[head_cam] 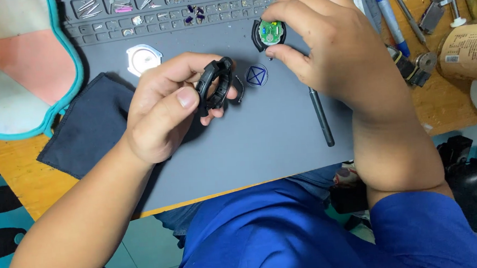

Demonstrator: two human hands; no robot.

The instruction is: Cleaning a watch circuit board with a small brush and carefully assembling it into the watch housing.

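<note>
Head view, looking down on a seated person in a blue garment (289,236), both forearms reaching forward over a grey mat (271,132) that lay on a wooden worktop (15,175).

Nearest the person, the left hand (160,114) was closed around a black watch case (213,86), thumb pressed on its near side and fingers (190,62) curled over its far side, so that the case was lifted just above the mat and stood on edge. A dark blue cloth (83,127) lay to the left of this hand, partly over the mat's edge. To the right of the case, on the mat, lay a small curved black piece (239,88) and, just beside it, a round clear disc with a blue outline (256,75). A thin black tool (321,118) lay on the mat near the right wrist.

Farther out, the right hand (327,46) pinched a round black part with a green circuit board (269,34) between thumb and fingertips, holding it close above the mat. A round white disc (144,58) rested on the mat to the left.

At the far edge, the mat's small compartments (143,13) held tiny metal parts. Pens and hand tools (407,13) lay on the worktop at right, beside a cardboard tube (470,51).
</note>
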